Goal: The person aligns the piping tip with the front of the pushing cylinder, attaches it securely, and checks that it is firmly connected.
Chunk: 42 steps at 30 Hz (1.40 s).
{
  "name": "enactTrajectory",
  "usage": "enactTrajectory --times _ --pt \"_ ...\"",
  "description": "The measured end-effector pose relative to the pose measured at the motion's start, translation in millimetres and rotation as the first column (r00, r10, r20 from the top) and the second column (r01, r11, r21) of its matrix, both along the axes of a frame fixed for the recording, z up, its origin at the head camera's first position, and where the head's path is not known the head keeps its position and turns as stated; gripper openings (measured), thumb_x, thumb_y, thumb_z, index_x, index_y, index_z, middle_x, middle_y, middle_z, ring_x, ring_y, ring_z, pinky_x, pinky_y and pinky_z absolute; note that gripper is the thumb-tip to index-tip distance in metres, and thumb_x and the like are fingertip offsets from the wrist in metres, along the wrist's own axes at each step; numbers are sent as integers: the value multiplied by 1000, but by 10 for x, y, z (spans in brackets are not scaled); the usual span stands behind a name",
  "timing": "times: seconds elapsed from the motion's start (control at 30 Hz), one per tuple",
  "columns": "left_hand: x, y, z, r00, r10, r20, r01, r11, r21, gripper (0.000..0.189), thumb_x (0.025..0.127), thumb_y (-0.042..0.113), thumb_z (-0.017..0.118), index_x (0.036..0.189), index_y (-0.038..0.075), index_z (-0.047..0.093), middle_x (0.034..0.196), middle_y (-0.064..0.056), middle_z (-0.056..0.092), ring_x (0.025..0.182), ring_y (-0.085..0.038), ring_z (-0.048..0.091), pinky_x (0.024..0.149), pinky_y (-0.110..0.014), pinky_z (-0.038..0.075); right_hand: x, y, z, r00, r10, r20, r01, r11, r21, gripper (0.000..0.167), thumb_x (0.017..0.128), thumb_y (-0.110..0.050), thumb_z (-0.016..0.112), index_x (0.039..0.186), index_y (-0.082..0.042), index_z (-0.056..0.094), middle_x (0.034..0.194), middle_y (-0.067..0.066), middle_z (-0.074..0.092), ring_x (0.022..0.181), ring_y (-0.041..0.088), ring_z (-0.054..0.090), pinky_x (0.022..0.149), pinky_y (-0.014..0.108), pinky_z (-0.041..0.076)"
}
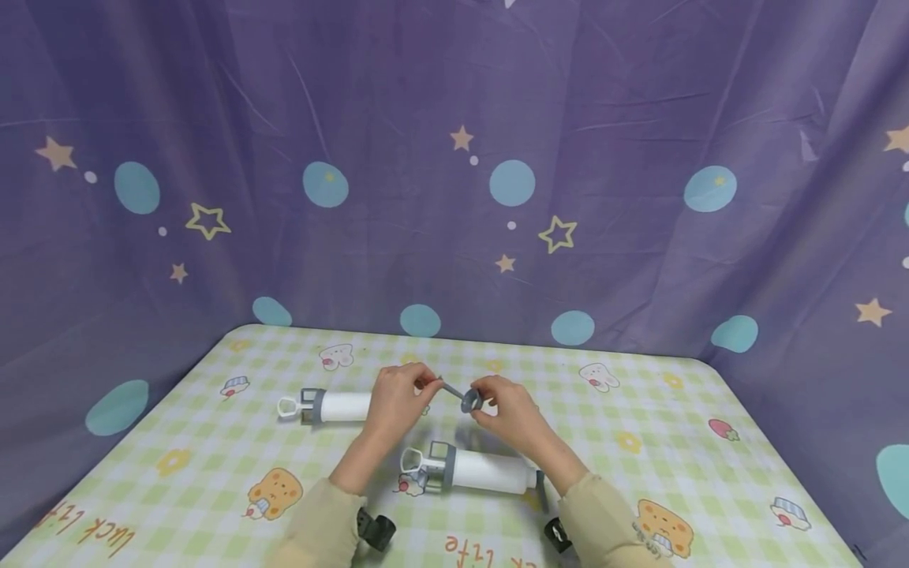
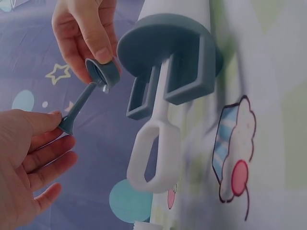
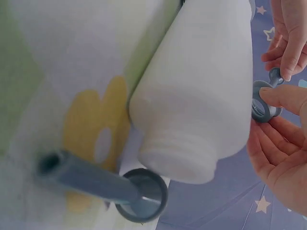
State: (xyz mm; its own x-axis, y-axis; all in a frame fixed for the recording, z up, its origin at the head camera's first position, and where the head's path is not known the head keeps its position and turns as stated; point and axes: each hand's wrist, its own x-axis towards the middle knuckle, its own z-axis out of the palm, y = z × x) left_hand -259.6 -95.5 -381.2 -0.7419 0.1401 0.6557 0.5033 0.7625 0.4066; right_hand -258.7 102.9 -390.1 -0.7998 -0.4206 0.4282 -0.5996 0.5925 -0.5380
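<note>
Between thumb and fingers, my left hand (image 1: 398,401) pinches the flared end of a slim grey nozzle (image 2: 79,106). My right hand (image 1: 513,412) holds a grey ring cap (image 1: 472,401) by its rim, its opening turned toward the nozzle. The nozzle's narrow end meets the cap; whether it has entered cannot be told. Below the hands lies a white syringe-like press (image 1: 491,472) with a grey collar and a white ring-handled plunger (image 2: 153,155). Near its threaded mouth (image 3: 177,160) is another grey nozzle (image 3: 93,179) with a ring cap (image 3: 156,211).
A second white press (image 1: 344,407) lies farther back on the left, partly behind my left hand. Both rest on a green-checked cloth (image 1: 234,442) with printed cartoons. A purple starry curtain (image 1: 426,197) hangs behind the table.
</note>
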Motion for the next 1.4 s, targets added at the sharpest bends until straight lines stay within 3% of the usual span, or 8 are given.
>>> enactTrajectory --times 0.3,0.57,0.93,1.2,1.4 --pt "24 52 -8 1000 0 -15 0 1000 -25 12 74 24 74 71 16 66 65 6 63 60 -12 58 75 -36 45 34 -35 -21 1000 -21 -4 21 1000 18 32 76 -13 72 105 -8 58 95 0 63 87 15 61 72 29 50" --pt "18 106 -29 1000 -15 -18 14 999 -46 13 75 24 74 71 15 65 66 6 64 61 -15 60 73 -35 45 67 -50 -47 1000 -9 -18 9 1000 -17 31 76 -11 72 104 -8 58 95 2 62 87 16 60 75 36 51" --pt "50 197 -61 1000 -20 -14 19 995 -101 12 76 26 72 72 17 65 67 7 63 62 -10 58 72 -32 46 51 -79 -14 1000 -16 -10 15 998 -56 30 75 -9 73 102 -7 59 94 1 61 87 16 60 76 39 51" --pt "83 264 -68 999 -50 20 52 993 -109 12 76 26 72 74 16 65 69 7 63 62 -12 58 72 -31 45 40 -51 3 996 -26 -90 24 999 -23 31 75 -10 73 102 -7 58 93 1 61 84 14 60 71 31 51" --pt "111 279 -86 996 -74 49 79 990 -117 8 77 24 71 76 18 66 70 8 63 64 -13 58 73 -32 43 48 -42 4 998 -47 -48 46 999 -24 30 74 -10 74 100 -8 60 92 0 61 84 13 60 72 30 50"
